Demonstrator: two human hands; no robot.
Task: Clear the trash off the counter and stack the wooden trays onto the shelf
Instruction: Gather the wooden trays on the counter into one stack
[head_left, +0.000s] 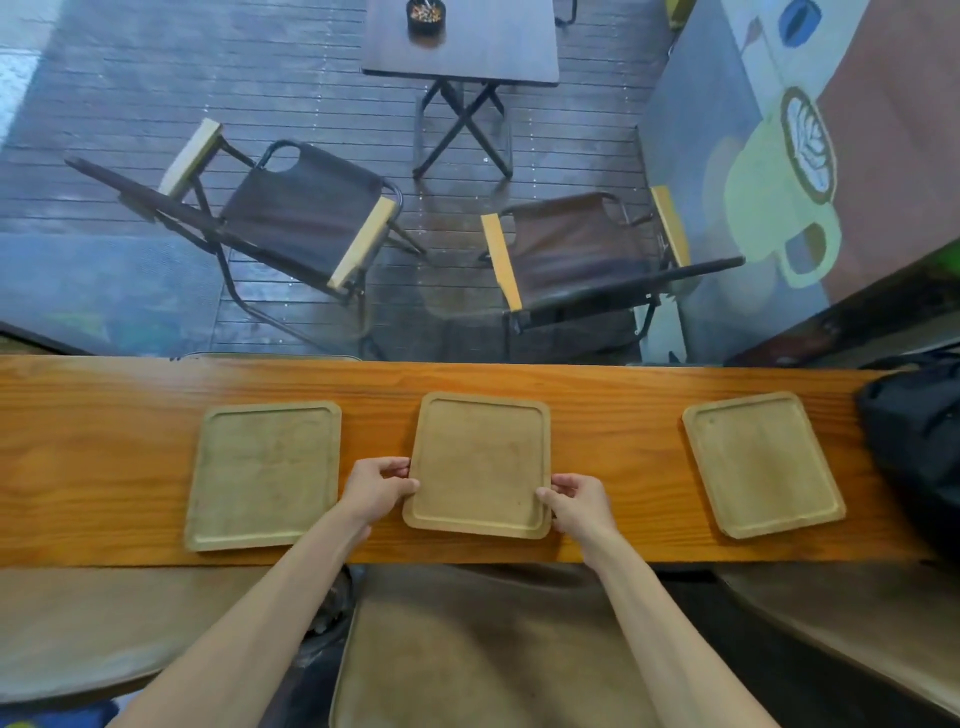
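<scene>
Three pale wooden trays lie in a row on the orange wooden counter (104, 462). The middle tray (480, 462) is held at both sides: my left hand (376, 491) pinches its left edge and my right hand (576, 501) pinches its lower right edge. The left tray (262, 475) and the right tray (761, 462) lie flat and untouched, each a short way from my hands. All three trays are bare, and I see no trash on the counter.
A black bag (914, 447) sits at the counter's right end. Beyond the glass, two folding chairs (296, 218) and a small dark table (462, 47) with an ashtray stand on wet decking. Below the counter's near edge are brown padded seats (467, 654).
</scene>
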